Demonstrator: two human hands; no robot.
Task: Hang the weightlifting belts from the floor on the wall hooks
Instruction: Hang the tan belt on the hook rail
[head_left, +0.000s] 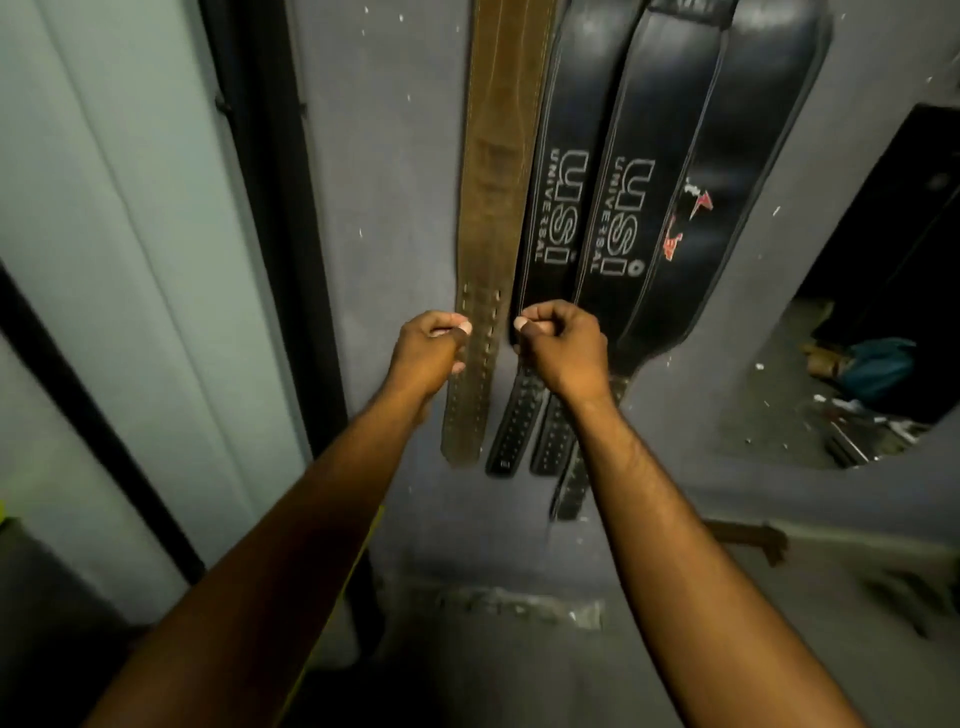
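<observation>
Brown leather belt (488, 208) at 12 o'clock, prob. stiff, heavy; best held at punched strap. L grip (431, 345), R grip (561, 345) curled; holding anything? Can't tell.

Grey painted wall (395, 208), flecked with white chips. Pale panelled door (130, 234) at left, set beside a dark frame (260, 182). Mirror (769, 405) at right, reflecting floor clutter and a teal bag (878, 364). Brown bracket (753, 540) low on the wall. Rough pale patch (519, 608) at the wall's foot.
</observation>
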